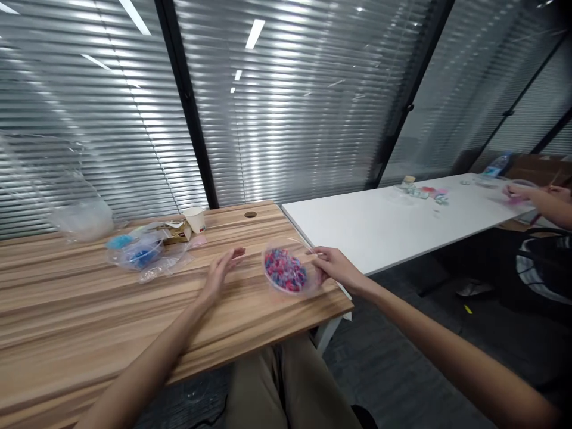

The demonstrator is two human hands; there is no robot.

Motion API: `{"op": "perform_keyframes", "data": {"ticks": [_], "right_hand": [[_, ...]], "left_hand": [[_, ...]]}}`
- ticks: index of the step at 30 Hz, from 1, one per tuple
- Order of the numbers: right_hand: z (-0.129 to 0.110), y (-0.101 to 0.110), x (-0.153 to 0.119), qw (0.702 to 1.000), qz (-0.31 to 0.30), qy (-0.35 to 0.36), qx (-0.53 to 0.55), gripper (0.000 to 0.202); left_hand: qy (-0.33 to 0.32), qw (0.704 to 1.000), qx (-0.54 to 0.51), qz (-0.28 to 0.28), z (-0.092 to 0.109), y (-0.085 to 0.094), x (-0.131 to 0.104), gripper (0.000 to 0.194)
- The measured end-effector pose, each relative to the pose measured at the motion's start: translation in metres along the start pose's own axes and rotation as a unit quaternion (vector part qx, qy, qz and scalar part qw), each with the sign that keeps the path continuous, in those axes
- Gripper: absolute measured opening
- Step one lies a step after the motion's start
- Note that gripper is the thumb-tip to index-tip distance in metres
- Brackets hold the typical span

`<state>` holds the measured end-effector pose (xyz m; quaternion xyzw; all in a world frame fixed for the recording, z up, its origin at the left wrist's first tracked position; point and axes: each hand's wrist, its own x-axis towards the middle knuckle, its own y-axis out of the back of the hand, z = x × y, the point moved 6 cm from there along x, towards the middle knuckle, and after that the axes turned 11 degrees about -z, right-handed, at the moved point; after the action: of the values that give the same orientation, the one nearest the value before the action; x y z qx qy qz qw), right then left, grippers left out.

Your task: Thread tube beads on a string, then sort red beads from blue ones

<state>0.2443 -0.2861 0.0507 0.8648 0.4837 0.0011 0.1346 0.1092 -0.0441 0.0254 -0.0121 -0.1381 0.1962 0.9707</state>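
Note:
My right hand (333,267) grips the rim of a clear round plastic bowl (291,241), its fingers closed on the right side. Small red, pink and blue beads (285,271) lie in the bowl, which tilts toward me over the wooden table; whether its base touches the wood I cannot tell. To the left of the bowl, my left hand (222,269) hovers over the tabletop with its fingers stretched out, holding nothing and apart from the bowl.
Left on the wooden table (89,310) are plastic bags with blue contents (143,255), a paper cup (194,219) and a large clear bag (83,214). A white table (348,220) adjoins at right, bearing small packets (420,192). Another person's hand (521,192) works at its far end.

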Motion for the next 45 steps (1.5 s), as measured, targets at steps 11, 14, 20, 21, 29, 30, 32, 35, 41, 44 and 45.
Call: {"op": "perform_keyframes", "data": {"ticks": [11,14,20,21,29,30,32,35,41,44,45], "right_hand": [[0.005,-0.045,0.114,0.999,-0.007,0.01,0.051,0.02],[0.007,-0.053,0.128,0.998,-0.027,0.026,0.054,0.015],[0.007,-0.051,0.136,0.998,0.007,0.041,0.041,0.02],[0.005,-0.049,0.135,0.998,0.016,0.046,0.038,0.02],[0.003,-0.027,0.122,0.994,0.081,0.072,0.007,0.031],[0.004,-0.026,0.12,0.994,0.086,0.071,0.008,0.032],[0.004,-0.024,0.114,0.993,0.09,0.069,0.015,0.034],[0.002,-0.022,0.109,0.994,0.094,0.057,0.018,0.036],[-0.009,-0.024,0.105,0.994,0.094,0.049,-0.027,0.035],[-0.011,-0.027,0.103,0.994,0.091,0.034,-0.057,0.035],[-0.012,-0.029,0.104,0.992,0.091,0.033,-0.079,0.035]], "left_hand": [[-0.021,0.989,-0.051,0.138,-0.012,0.051,0.005,0.038],[-0.003,0.986,-0.052,0.16,-0.021,0.055,0.005,0.038],[0.001,0.975,-0.058,0.216,-0.027,0.064,0.003,0.035],[-0.001,0.973,-0.059,0.222,-0.026,0.065,0.003,0.035],[0.0,0.973,-0.054,0.224,-0.023,0.065,0.002,0.034],[0.004,0.975,-0.05,0.217,-0.024,0.065,0.003,0.034],[0.006,0.979,-0.022,0.204,-0.024,0.066,0.004,0.035],[-0.004,0.974,0.144,0.177,-0.017,0.071,0.006,0.035],[-0.019,0.811,0.584,0.005,-0.016,0.069,0.007,0.039],[0.079,0.748,0.655,-0.068,-0.033,0.08,0.005,0.044],[0.109,0.735,0.664,-0.081,-0.037,0.085,0.004,0.046]]}}
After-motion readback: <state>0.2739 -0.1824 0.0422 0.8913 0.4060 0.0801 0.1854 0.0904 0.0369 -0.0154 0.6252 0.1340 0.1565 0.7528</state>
